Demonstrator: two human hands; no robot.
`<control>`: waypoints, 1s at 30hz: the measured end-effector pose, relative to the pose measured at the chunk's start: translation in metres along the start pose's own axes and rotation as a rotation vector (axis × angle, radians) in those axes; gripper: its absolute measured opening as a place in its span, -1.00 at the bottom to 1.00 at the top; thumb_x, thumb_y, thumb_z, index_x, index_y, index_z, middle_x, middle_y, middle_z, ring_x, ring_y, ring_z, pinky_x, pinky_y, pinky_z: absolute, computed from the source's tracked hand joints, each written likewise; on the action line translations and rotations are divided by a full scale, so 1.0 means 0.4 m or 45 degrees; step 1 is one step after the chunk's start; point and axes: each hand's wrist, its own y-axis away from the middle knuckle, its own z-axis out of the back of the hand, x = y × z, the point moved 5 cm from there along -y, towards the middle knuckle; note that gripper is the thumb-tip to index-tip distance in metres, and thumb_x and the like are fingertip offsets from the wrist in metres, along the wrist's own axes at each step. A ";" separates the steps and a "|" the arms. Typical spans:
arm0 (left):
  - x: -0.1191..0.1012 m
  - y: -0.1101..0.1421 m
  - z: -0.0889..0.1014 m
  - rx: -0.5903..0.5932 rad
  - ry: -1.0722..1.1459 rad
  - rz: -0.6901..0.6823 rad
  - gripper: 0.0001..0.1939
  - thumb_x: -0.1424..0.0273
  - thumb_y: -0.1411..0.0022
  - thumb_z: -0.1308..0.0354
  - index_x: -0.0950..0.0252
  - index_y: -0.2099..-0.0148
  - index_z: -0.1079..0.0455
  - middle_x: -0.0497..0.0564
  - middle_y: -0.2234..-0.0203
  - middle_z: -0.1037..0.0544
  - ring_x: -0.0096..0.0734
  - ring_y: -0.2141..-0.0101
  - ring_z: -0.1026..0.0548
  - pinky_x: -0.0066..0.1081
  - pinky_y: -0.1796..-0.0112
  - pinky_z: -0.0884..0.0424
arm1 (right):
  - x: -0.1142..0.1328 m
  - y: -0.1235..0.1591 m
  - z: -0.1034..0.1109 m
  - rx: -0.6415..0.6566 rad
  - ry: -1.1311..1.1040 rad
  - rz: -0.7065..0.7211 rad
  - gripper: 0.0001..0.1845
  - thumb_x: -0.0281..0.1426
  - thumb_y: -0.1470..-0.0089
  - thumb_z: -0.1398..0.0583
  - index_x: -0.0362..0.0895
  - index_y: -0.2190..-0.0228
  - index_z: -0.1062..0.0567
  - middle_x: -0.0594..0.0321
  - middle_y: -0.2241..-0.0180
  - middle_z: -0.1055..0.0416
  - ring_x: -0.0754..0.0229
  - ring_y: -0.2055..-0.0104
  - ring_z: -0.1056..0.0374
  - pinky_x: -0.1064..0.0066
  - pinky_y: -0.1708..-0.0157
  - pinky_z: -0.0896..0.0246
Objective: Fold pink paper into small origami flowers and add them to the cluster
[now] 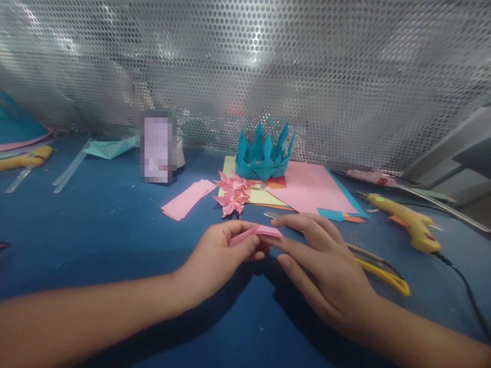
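Note:
A folded strip of pink paper (270,231) is pinched between the thumb and fingers of my left hand (220,250), just above the blue table. My right hand (326,263) is at the strip's right end, its fingers stretched out and apart, with a fingertip at the paper's edge. Just beyond my hands lie several folded pink paper flowers (235,194). To their left is a small stack of pink paper strips (187,199). A cutter knife with a yellow handle (387,278) lies partly hidden beneath my right hand.
A teal folded-paper crown (264,158) stands on coloured paper sheets (314,186) at the back. A yellow glue gun (412,222) with a black cord lies right; another glue gun (38,156) lies left. Clear glue sticks (72,168) and a pixelated phone-like object (158,148) are near the perforated metal panel (207,66).

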 end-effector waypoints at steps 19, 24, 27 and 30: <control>-0.004 0.000 0.003 0.039 0.055 -0.004 -0.74 0.26 -0.09 -0.23 0.32 0.21 -0.47 0.04 0.29 -0.57 -0.41 0.25 -0.49 -0.42 0.15 -0.38 | 0.007 0.008 0.005 -0.118 0.065 0.180 -0.67 -0.49 -0.07 -0.13 0.01 0.12 -0.47 0.11 0.07 -0.31 0.00 0.04 -0.21 0.09 0.07 -0.15; -0.001 -0.001 0.002 0.046 0.038 -0.003 -0.72 0.23 -0.08 -0.23 0.31 0.22 -0.47 0.03 0.33 -0.57 -0.44 0.29 -0.50 -0.43 0.17 -0.39 | 0.004 0.009 0.021 -0.244 -0.064 0.183 -0.75 -0.50 -0.03 -0.16 -0.07 0.19 -0.42 0.14 0.16 -0.39 0.07 0.10 -0.28 0.18 0.09 -0.19; 0.001 -0.001 0.001 0.054 0.013 -0.003 -0.72 0.23 -0.09 -0.23 0.32 0.21 -0.47 0.04 0.33 -0.57 -0.42 0.27 -0.50 -0.45 0.19 -0.39 | -0.011 0.005 0.020 -0.248 -0.084 0.081 -0.78 -0.45 -0.05 -0.15 -0.12 0.20 -0.38 0.10 0.17 -0.39 0.05 0.10 -0.29 0.17 0.12 -0.21; 0.003 -0.003 0.002 0.043 0.001 -0.008 -0.71 0.25 -0.12 -0.20 0.32 0.17 -0.46 0.06 0.29 -0.57 -0.41 0.25 -0.50 -0.45 0.19 -0.40 | -0.021 0.002 0.010 -0.169 -0.023 0.024 -0.78 -0.41 -0.07 -0.14 -0.09 0.18 -0.42 0.08 0.12 -0.34 0.01 0.07 -0.25 0.11 0.10 -0.19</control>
